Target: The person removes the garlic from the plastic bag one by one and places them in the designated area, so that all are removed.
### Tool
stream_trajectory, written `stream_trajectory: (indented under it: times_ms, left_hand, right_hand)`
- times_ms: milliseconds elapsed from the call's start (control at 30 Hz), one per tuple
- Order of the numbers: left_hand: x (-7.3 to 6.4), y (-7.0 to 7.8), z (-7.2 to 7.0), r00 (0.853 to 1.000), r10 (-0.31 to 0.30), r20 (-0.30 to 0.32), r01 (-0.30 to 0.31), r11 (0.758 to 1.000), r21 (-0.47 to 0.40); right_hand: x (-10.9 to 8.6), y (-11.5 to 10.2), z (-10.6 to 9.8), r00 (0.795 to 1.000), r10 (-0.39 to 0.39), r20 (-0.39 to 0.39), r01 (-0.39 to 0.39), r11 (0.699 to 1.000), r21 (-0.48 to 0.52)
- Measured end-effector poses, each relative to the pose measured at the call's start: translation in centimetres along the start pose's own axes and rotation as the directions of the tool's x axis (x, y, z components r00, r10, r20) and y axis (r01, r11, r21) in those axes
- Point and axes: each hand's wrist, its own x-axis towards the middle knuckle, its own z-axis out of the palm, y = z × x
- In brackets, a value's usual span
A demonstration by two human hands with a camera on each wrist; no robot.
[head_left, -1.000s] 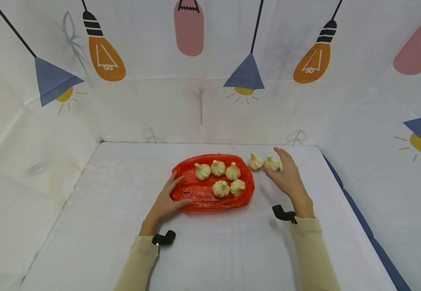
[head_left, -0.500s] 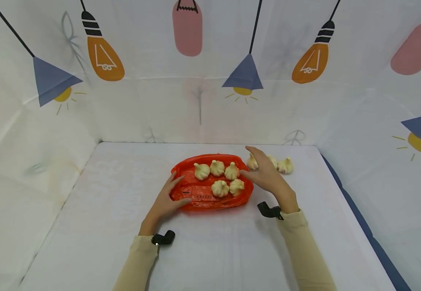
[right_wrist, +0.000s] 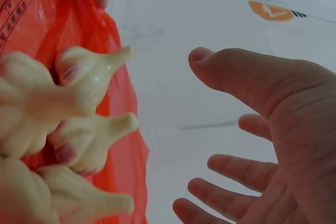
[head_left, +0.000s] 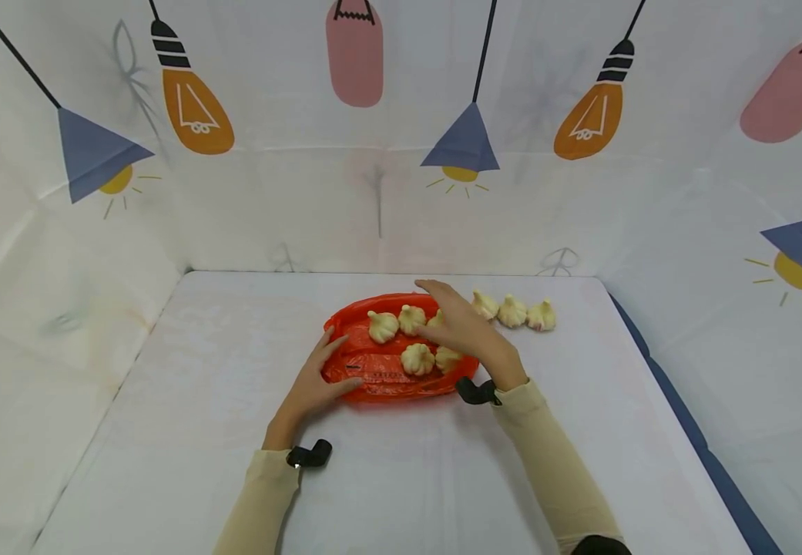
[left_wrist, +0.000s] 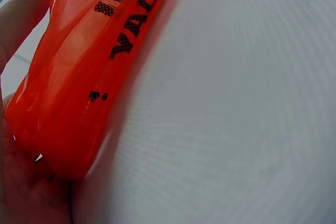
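Observation:
A red plastic bag [head_left: 376,368] with black print lies spread like a shallow tray in the head view, several garlic bulbs [head_left: 383,327] inside it. My left hand [head_left: 312,385] holds its left end, fingers at the far side and thumb at the near side. The left wrist view shows the bag's printed side [left_wrist: 79,93] against that palm. Over the right part of the bag hovers my right hand [head_left: 466,327], partly covering bulbs there. In the right wrist view, this hand [right_wrist: 294,124] has its fingers spread with nothing between them, apart from the bulbs [right_wrist: 86,77].
Three more garlic bulbs [head_left: 512,311] stand in a row on the white table [head_left: 401,478], right of the bag near the back edge. A white curtain [head_left: 269,208] with printed lamps encloses the back and sides.
My right hand has moved left from beside the row of garlic bulbs to above the bag, uncovering the three bulbs. The left hand stays at the bag's left end.

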Motion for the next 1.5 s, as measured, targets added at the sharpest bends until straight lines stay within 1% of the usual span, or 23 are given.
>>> stream_trajectory:
  times_ms: [100,400,733,900,1100,1233,1367,1500]
  left_hand:
    - [0.0,0.0,0.0,1.000,-0.008,0.001,0.008,1.000,-0.006]
    - [0.0,-0.1,0.0,1.000,-0.001,0.003,0.001,1.000,0.004]
    - [-0.1,0.2,0.0,1.000,0.001,0.005,-0.001,1.000,-0.001]
    - [-0.3,0.3,-0.1,1.000,0.006,-0.001,-0.006,1.000,-0.001]
    - [-0.3,0.2,0.0,1.000,0.009,0.002,-0.009,1.000,-0.018]
    - [-0.3,0.1,0.0,1.000,0.012,0.002,-0.012,1.000,-0.015]
    - [-0.3,0.1,0.0,1.000,0.000,-0.001,0.000,1.000,-0.014]
    - [-0.3,0.1,0.0,1.000,0.004,-0.004,-0.004,1.000,-0.012]
  right_hand:
    - [0.7,-0.5,0.4,1.000,-0.023,0.020,0.023,1.000,-0.015]
    - [2.0,-1.4,1.6,0.995,-0.049,0.086,0.047,0.999,0.021]
    - [3.5,-1.5,3.3,0.989,-0.080,0.127,0.083,0.996,-0.018]
    - [4.0,-1.3,4.2,0.986,-0.071,0.151,0.077,0.996,-0.036]
    - [4.4,-1.0,5.0,0.981,-0.068,0.180,0.073,0.997,-0.020]
    - [4.5,-1.0,5.3,0.976,-0.071,0.204,0.077,0.997,-0.022]
    - [4.6,-0.9,5.4,0.974,-0.044,0.222,0.056,0.997,-0.051]
    - [4.8,-0.9,5.6,0.972,-0.007,0.234,0.026,0.997,-0.077]
